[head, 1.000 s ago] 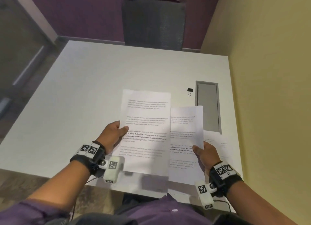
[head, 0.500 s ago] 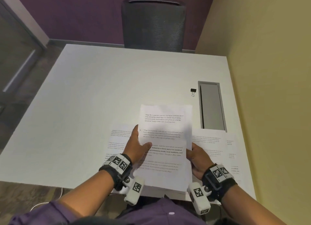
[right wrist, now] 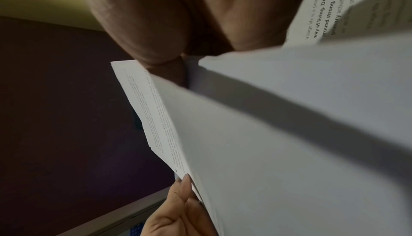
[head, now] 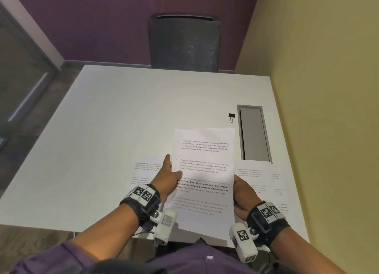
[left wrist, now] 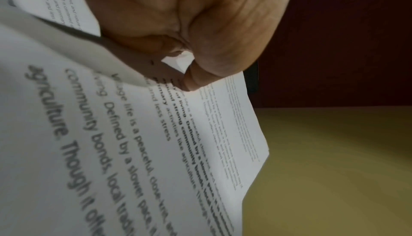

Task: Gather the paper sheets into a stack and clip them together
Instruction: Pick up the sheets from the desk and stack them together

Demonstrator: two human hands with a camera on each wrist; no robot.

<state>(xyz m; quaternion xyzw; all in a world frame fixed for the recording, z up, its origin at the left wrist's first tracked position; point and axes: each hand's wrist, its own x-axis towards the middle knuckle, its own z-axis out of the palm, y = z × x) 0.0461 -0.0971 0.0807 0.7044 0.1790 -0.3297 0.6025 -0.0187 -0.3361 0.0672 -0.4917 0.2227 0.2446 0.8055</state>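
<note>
Both hands are pinching the held sheets [head: 205,171] at mid-frame: left hand [head: 167,176] and right hand [head: 243,195] gripping opposite long edges. The paper is looking light, floppy and slippery, so holding both edges is likely keeping it aligned.

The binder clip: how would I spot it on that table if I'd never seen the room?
Find the grey rectangular hatch sunk into the white table near the yellow wall. Just left of its far corner lies the binder clip, small and black with wire handles, the only dark thing among white sheets.
</note>
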